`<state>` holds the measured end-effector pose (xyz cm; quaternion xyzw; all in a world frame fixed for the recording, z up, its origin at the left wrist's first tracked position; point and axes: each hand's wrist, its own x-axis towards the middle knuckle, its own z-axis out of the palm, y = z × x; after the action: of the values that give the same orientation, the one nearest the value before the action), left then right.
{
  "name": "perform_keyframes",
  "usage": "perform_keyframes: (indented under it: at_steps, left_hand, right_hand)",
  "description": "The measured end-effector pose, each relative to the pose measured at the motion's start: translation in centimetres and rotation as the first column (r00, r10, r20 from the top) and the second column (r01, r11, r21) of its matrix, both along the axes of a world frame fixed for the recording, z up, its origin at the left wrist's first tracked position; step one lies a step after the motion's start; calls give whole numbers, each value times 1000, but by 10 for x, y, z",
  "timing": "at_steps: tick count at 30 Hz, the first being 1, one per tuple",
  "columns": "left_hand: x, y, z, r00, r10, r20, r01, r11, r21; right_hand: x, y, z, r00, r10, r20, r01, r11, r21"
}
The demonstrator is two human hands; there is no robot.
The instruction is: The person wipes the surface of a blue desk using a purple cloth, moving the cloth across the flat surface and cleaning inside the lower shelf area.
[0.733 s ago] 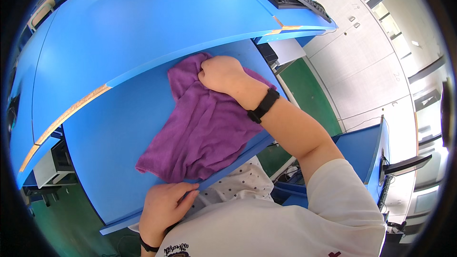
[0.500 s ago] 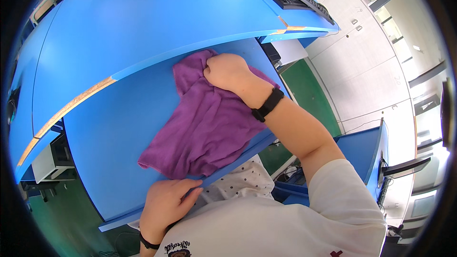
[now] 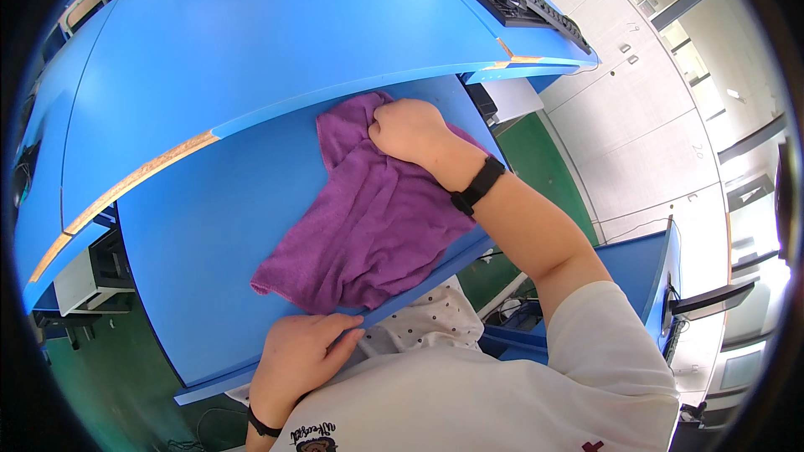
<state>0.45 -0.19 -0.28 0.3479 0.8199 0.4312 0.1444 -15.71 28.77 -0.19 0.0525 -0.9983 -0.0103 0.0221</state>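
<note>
A crumpled purple cloth (image 3: 360, 218) lies on the pulled-out blue tray (image 3: 201, 268) below the desktop. My right hand (image 3: 410, 132) is closed on the cloth near its far end, by the desk's edge; the fingertips are tucked out of sight in the fabric. A black band circles that wrist. My left hand (image 3: 303, 358) rests at the tray's near edge, just short of the cloth's near end. Its fingers lie stretched out, with the thumb a little apart, and it holds nothing.
Above the tray spreads the blue desktop (image 3: 276, 29), its front edge chipped to bare wood in places. A black keyboard (image 3: 544, 8) and a coiled cable sit at the far right. Pale cabinets (image 3: 641, 109) stand along the right, and a monitor (image 3: 712, 300) at the lower right.
The whole view has shifted slightly, so desk, cloth and hands appear a little further right. Against the tray, both hands and the cloth stay nearly where they were.
</note>
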Motion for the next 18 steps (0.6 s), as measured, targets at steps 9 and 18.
perform_keyframes:
  at_steps: [9, 18]
  left_hand:
    - [-1, 0, 3, 1000, -17, 24, 18, 999, -37]
    - [-2, 1, 6, 999, -20, 35, 22, 999, -46]
  right_hand:
    - [-1, -1, 2, 998, -12, 57, 13, 1000, -16]
    - [0, -2, 4, 997, -15, 75, 17, 1000, -20]
